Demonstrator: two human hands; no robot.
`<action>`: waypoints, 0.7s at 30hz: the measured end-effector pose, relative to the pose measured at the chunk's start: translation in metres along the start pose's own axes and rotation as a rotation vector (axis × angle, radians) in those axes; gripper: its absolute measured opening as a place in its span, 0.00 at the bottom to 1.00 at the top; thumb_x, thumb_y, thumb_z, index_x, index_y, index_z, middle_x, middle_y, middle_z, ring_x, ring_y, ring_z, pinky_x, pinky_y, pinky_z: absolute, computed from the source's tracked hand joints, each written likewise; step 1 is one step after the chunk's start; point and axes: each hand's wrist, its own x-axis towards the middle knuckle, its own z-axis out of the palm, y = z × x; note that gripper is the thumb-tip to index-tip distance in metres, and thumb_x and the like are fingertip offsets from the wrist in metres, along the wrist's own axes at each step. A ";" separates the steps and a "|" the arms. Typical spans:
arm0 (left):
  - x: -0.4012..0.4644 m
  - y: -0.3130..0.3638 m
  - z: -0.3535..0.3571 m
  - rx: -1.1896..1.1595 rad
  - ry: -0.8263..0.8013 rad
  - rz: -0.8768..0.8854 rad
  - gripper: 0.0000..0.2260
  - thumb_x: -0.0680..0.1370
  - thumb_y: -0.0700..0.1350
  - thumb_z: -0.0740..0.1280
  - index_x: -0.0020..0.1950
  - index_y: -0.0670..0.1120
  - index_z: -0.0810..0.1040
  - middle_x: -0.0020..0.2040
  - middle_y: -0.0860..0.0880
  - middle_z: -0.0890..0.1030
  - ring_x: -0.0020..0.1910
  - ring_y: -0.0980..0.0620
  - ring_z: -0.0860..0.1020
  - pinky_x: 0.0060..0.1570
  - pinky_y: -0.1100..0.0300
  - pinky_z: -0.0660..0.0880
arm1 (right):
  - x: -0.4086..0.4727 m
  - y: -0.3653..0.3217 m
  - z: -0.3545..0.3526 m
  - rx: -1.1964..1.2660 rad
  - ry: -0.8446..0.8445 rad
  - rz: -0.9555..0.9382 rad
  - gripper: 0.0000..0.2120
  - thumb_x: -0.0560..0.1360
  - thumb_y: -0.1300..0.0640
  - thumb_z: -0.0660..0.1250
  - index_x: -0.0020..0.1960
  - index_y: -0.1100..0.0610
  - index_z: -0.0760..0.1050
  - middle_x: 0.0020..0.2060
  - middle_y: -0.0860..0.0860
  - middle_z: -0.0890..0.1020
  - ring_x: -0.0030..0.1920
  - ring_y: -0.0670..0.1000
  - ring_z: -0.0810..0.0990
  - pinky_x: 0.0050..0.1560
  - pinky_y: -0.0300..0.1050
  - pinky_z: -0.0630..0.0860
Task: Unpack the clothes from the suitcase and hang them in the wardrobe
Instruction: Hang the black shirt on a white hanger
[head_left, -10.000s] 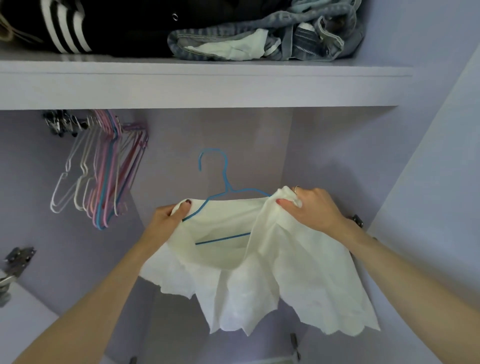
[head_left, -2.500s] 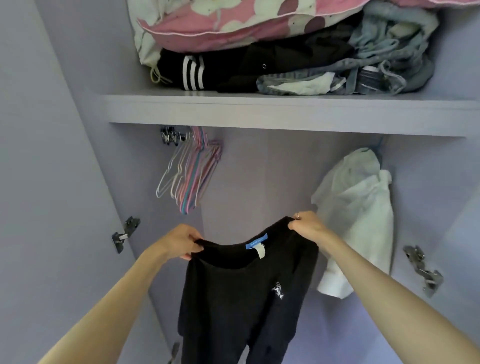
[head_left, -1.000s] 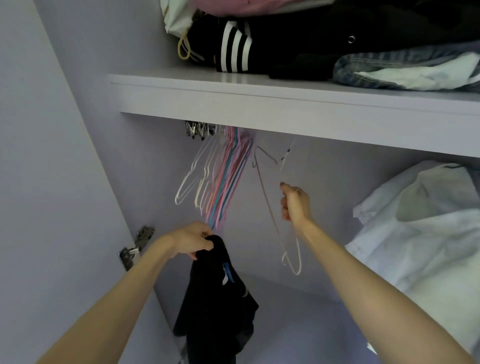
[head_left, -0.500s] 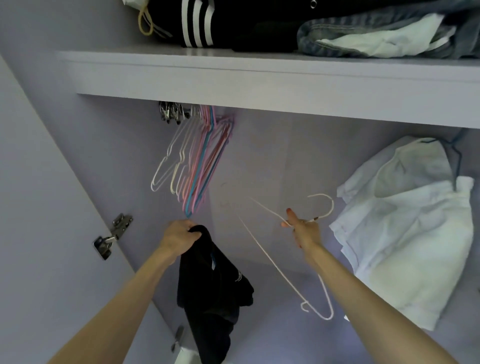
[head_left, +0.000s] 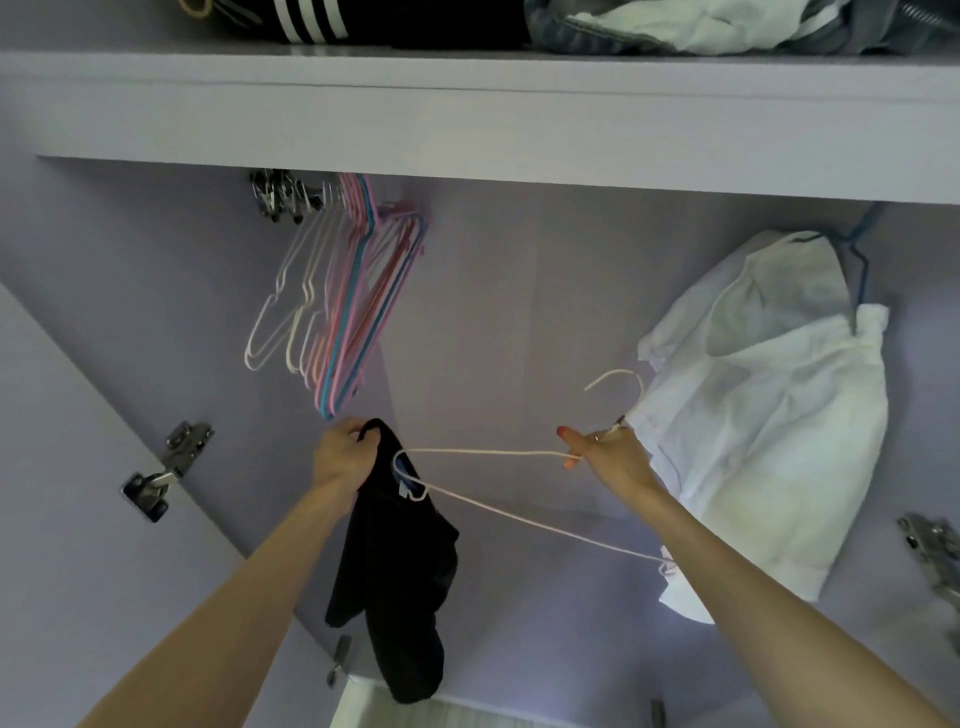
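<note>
At frame centre, the left hand (head_left: 343, 457) grips a black garment (head_left: 400, 561); the right hand (head_left: 608, 457) pinches a white wire hanger (head_left: 493, 453), its end touching the garment.

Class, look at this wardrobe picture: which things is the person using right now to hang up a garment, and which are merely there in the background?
In use:
left hand gripping the black garment
right hand holding the white hanger

Merely there:
bunch of spare hangers
white shirt, already hung on a blue hanger
folded clothes on the shelf
door hinge
</note>
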 end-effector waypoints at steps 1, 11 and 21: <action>-0.002 0.001 0.001 0.067 -0.002 0.058 0.07 0.78 0.40 0.63 0.51 0.40 0.79 0.51 0.39 0.81 0.51 0.39 0.78 0.45 0.56 0.71 | 0.000 0.001 0.002 0.011 0.005 -0.008 0.19 0.75 0.45 0.65 0.29 0.52 0.79 0.39 0.54 0.83 0.40 0.53 0.77 0.43 0.45 0.70; -0.038 0.045 0.010 0.280 -0.182 0.520 0.10 0.78 0.41 0.64 0.43 0.35 0.80 0.29 0.47 0.71 0.31 0.53 0.69 0.30 0.66 0.62 | -0.012 -0.032 0.027 -0.148 -0.037 -0.144 0.27 0.80 0.42 0.53 0.39 0.55 0.85 0.25 0.46 0.74 0.35 0.50 0.73 0.46 0.42 0.70; -0.050 0.055 0.023 0.438 -0.426 0.716 0.09 0.80 0.42 0.60 0.57 0.43 0.76 0.51 0.45 0.78 0.51 0.47 0.77 0.51 0.53 0.74 | -0.022 -0.060 0.018 0.139 0.060 -0.311 0.22 0.79 0.43 0.55 0.34 0.57 0.65 0.23 0.52 0.76 0.34 0.55 0.79 0.43 0.48 0.73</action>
